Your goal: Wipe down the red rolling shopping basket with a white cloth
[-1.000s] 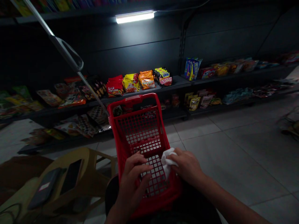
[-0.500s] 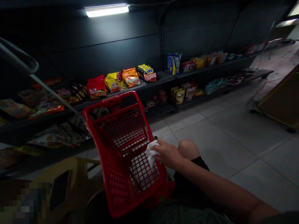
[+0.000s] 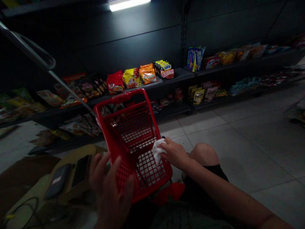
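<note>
A red plastic shopping basket (image 3: pixel 119 111) lies tipped on my lap, its open mouth facing me. My right hand (image 3: pixel 175 154) is closed on a crumpled white cloth (image 3: pixel 157 152) and presses it against the basket's right inner wall near the mesh bottom. My left hand (image 3: pixel 111 187) rests flat against the basket's left outer wall, fingers spread. My bare knee (image 3: pixel 205 152) shows just right of the basket.
Dark shelves along the wall carry noodle packets (image 3: pixel 140 76) and snack bags (image 3: pixel 196 58). A grey metal handle bar (image 3: pixel 33 55) slants across the upper left. A tan plastic chair (image 3: pixel 71 162) with dark flat devices (image 3: pixel 58 179) stands at lower left. Grey tiled floor (image 3: pixel 250 143) spreads to the right.
My left hand, out of view half a second ago, has come back onto the basket's left outer side. The right hand keeps the cloth on the basket's right inner wall.
</note>
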`<control>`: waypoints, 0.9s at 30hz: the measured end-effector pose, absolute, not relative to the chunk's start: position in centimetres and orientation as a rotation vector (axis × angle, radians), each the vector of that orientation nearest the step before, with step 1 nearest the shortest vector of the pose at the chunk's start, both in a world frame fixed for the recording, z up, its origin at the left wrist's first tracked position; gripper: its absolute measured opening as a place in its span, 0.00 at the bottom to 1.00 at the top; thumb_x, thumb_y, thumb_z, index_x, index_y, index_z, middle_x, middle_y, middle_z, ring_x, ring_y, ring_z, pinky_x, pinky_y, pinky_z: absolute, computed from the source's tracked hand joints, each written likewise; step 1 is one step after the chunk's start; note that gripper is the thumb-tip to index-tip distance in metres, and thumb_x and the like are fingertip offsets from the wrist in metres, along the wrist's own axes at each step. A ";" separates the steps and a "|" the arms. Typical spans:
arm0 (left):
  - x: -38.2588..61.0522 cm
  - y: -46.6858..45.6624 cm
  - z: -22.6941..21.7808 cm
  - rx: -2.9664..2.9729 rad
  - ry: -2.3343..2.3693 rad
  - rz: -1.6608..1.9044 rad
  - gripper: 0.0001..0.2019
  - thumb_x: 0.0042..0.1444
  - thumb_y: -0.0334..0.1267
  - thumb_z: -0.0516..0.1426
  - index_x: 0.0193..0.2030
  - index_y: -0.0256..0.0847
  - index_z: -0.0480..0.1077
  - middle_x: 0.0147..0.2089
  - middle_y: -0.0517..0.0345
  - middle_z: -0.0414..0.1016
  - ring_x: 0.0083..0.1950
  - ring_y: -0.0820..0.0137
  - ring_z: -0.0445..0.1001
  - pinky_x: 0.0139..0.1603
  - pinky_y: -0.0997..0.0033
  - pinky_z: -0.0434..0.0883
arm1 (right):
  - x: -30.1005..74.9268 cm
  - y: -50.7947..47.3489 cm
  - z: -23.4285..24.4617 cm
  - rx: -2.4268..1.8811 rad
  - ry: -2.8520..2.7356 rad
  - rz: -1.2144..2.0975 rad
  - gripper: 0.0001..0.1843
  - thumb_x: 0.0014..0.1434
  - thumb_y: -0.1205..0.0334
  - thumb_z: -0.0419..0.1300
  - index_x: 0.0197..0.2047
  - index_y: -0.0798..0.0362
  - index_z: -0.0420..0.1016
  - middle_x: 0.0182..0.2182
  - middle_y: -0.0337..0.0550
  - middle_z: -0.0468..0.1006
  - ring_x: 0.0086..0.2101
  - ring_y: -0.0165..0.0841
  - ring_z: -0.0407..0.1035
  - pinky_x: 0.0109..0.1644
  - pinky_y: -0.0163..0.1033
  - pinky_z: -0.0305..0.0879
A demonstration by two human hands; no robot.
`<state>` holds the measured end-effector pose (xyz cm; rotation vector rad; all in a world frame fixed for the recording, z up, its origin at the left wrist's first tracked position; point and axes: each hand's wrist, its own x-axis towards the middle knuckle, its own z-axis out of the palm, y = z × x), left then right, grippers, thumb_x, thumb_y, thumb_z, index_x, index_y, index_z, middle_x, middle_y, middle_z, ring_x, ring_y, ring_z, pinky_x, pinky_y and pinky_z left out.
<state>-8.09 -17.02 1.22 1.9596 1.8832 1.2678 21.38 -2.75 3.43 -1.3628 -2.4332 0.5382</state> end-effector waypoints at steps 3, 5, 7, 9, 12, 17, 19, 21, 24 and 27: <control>-8.4 -11.0 2.1 1.832 2.320 1.111 0.41 0.54 0.46 0.62 0.71 0.39 0.52 0.76 0.41 0.43 0.76 0.44 0.36 0.72 0.34 0.38 | 21.5 -3.0 3.2 -1.321 -2.444 0.526 0.12 0.60 0.59 0.61 0.48 0.45 0.73 0.48 0.41 0.69 0.41 0.33 0.69 0.37 0.33 0.58; -9.4 -8.5 1.9 1.649 2.452 1.024 0.42 0.55 0.44 0.60 0.72 0.35 0.48 0.75 0.36 0.45 0.76 0.44 0.40 0.72 0.36 0.42 | 21.8 -3.9 2.8 -1.287 -2.476 0.529 0.12 0.59 0.60 0.61 0.47 0.45 0.73 0.46 0.42 0.70 0.41 0.33 0.70 0.36 0.33 0.58; -10.5 -7.3 1.1 1.527 2.353 1.038 0.38 0.58 0.41 0.56 0.73 0.38 0.46 0.73 0.40 0.52 0.74 0.52 0.49 0.72 0.44 0.49 | 22.5 -5.2 2.4 -1.232 -2.534 0.556 0.12 0.58 0.62 0.62 0.47 0.45 0.73 0.45 0.42 0.71 0.39 0.33 0.70 0.35 0.34 0.58; -11.0 -6.9 0.3 1.476 2.262 1.088 0.36 0.59 0.37 0.53 0.73 0.40 0.45 0.72 0.44 0.56 0.73 0.57 0.53 0.72 0.49 0.52 | 23.5 -6.5 2.2 -1.169 -2.603 0.599 0.13 0.57 0.63 0.62 0.47 0.45 0.73 0.45 0.43 0.72 0.36 0.33 0.70 0.34 0.34 0.59; -10.8 -6.4 -0.3 1.468 2.228 1.114 0.35 0.59 0.35 0.51 0.73 0.40 0.45 0.73 0.46 0.54 0.74 0.60 0.52 0.74 0.53 0.50 | 24.5 -7.3 2.9 -1.077 -2.718 0.642 0.11 0.56 0.64 0.62 0.44 0.47 0.74 0.44 0.43 0.73 0.34 0.32 0.70 0.34 0.34 0.59; -9.0 -5.0 -0.2 1.544 2.190 1.038 0.34 0.59 0.32 0.49 0.73 0.36 0.47 0.74 0.45 0.52 0.74 0.60 0.50 0.74 0.54 0.49 | 21.2 -2.5 6.4 -0.931 -2.742 0.585 0.12 0.58 0.63 0.62 0.47 0.46 0.75 0.42 0.42 0.71 0.37 0.33 0.70 0.36 0.34 0.60; -7.9 -4.6 -0.2 1.574 2.147 1.044 0.34 0.60 0.32 0.49 0.73 0.36 0.46 0.74 0.46 0.51 0.75 0.61 0.49 0.74 0.54 0.48 | 18.0 0.9 7.3 -0.912 -2.667 0.558 0.13 0.59 0.63 0.61 0.48 0.48 0.75 0.45 0.43 0.71 0.41 0.34 0.70 0.39 0.34 0.61; -6.7 -4.6 -0.3 1.601 2.119 1.035 0.35 0.60 0.32 0.48 0.74 0.36 0.44 0.75 0.44 0.49 0.75 0.60 0.48 0.74 0.53 0.48 | 14.3 4.4 7.6 -0.900 -2.608 0.589 0.12 0.58 0.67 0.61 0.46 0.51 0.77 0.44 0.44 0.71 0.40 0.33 0.70 0.41 0.35 0.61; -4.9 -5.2 -0.5 1.616 2.095 0.994 0.35 0.61 0.33 0.47 0.74 0.33 0.40 0.75 0.41 0.46 0.76 0.59 0.46 0.74 0.52 0.48 | 9.2 8.7 6.9 -0.964 -2.458 0.685 0.09 0.59 0.71 0.58 0.41 0.57 0.78 0.41 0.40 0.71 0.40 0.30 0.68 0.44 0.35 0.60; -4.0 -6.1 -0.6 1.618 2.086 0.953 0.36 0.63 0.37 0.48 0.74 0.30 0.38 0.76 0.38 0.43 0.76 0.58 0.43 0.74 0.50 0.47 | 5.7 10.7 4.6 -1.061 -2.275 0.788 0.14 0.61 0.68 0.56 0.49 0.54 0.76 0.45 0.38 0.70 0.43 0.30 0.68 0.47 0.36 0.60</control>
